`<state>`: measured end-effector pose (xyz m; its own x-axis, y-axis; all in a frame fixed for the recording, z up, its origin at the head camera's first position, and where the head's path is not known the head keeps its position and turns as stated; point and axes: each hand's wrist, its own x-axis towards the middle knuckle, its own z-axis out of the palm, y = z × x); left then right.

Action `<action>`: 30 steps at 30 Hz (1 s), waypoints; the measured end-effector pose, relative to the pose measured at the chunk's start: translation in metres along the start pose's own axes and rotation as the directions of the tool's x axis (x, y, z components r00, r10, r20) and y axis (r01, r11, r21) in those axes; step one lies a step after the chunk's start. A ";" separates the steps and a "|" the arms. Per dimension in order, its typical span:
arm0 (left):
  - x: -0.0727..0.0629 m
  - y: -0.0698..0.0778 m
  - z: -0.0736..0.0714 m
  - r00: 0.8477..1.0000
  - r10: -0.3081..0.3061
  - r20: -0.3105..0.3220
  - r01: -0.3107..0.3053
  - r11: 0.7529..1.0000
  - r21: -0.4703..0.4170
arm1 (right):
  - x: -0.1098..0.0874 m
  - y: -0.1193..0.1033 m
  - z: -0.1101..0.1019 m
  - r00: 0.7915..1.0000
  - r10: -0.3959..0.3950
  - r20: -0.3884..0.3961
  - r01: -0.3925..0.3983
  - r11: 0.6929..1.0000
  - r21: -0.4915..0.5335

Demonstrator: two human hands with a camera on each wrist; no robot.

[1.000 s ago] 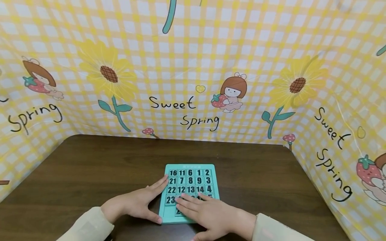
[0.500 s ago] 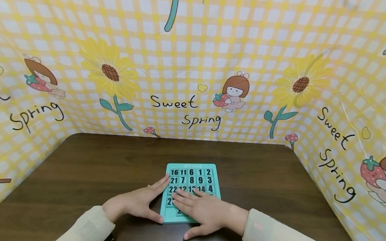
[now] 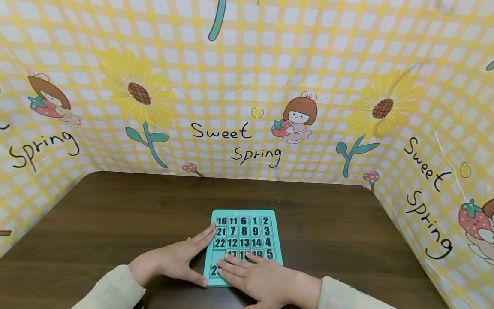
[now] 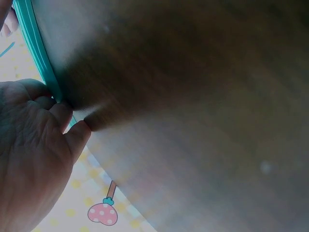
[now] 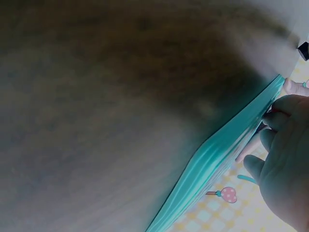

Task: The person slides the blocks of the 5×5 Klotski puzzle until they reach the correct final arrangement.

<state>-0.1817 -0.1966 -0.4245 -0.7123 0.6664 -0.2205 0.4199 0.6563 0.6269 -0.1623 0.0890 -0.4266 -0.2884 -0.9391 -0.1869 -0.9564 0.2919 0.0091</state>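
A turquoise number slide puzzle (image 3: 244, 213) lies flat near the table's front. Its tiles carry black numbers, with 16, 11, 6, 1, 2 along the top row. A bare slot (image 3: 218, 255) shows in the left column under tile 22, and tile 23 (image 3: 214, 270) sits in the lower left corner. My left hand (image 3: 175, 259) rests against the board's left side, fingers straight at the upper edge, thumb at the lower corner. My right hand (image 3: 262, 277) lies over the lower rows with straight fingers, fingertips at tile 23. It hides the bottom row's other tiles.
The dark brown wooden table (image 3: 146, 206) stretches out around the board. A yellow checked cloth (image 3: 239, 86) with flowers and lettering walls in its back and sides.
Tile 23 has slid down into the lower left corner, leaving the slot above it. My right hand shifted left, then down toward the board's bottom. The left hand keeps its place.
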 end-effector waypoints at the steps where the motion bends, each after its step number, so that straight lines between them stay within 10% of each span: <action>1: 0.000 0.000 0.000 1.000 -0.002 0.001 0.002 1.000 0.000 | 0.001 0.001 0.000 1.000 0.002 0.002 -0.002 1.000 0.014; 10: 0.001 -0.001 0.000 1.000 -0.010 0.013 0.010 1.000 -0.013 | 0.012 0.023 -0.002 0.997 0.076 -0.020 -0.071 0.982 0.175; 30: 0.002 -0.002 0.001 1.000 -0.022 0.012 0.022 1.000 -0.012 | 0.013 0.023 0.001 0.997 0.077 -0.004 -0.075 0.984 0.164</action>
<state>-0.1836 -0.1969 -0.4270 -0.7143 0.6563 -0.2430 0.3977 0.6664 0.6307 -0.1877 0.0834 -0.4297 -0.3613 -0.9146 -0.1815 -0.9116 0.3874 -0.1377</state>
